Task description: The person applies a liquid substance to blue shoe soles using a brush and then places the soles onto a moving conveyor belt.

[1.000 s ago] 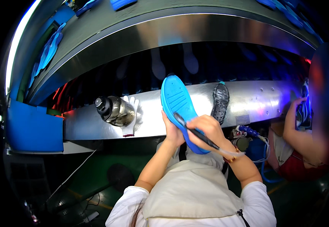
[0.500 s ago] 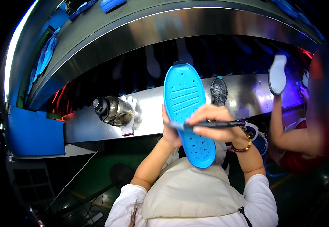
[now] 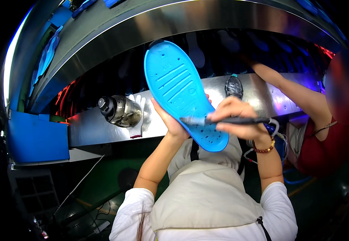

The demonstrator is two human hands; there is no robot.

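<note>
A bright blue shoe sole (image 3: 173, 74), tilted with its far end toward the left, is held in front of me over the metal ledge. My left hand (image 3: 168, 121) is closed around its left edge, and fingertips show at the right edge. Between the fingers of my right hand (image 3: 242, 130) lies a brush (image 3: 193, 121) with a black handle; a pale tube runs from the handle's back end. The brush's tip is at the sole's left edge, near my left hand. Ridges and small dark holes mark the sole's face.
On the metal ledge (image 3: 88, 130) stand a clear bottle with a black lid (image 3: 122, 110), a white glove (image 3: 137, 130) beneath it, and a dark shoe sole (image 3: 234, 87). A co-worker's arm (image 3: 293, 86) reaches in from the right. Several pale soles line the dark opening behind.
The blue sole has moved up and left and tilted further left. The brush has stayed across its left edge. The co-worker's arm now reaches toward the dark opening, its pale sole no longer visible.
</note>
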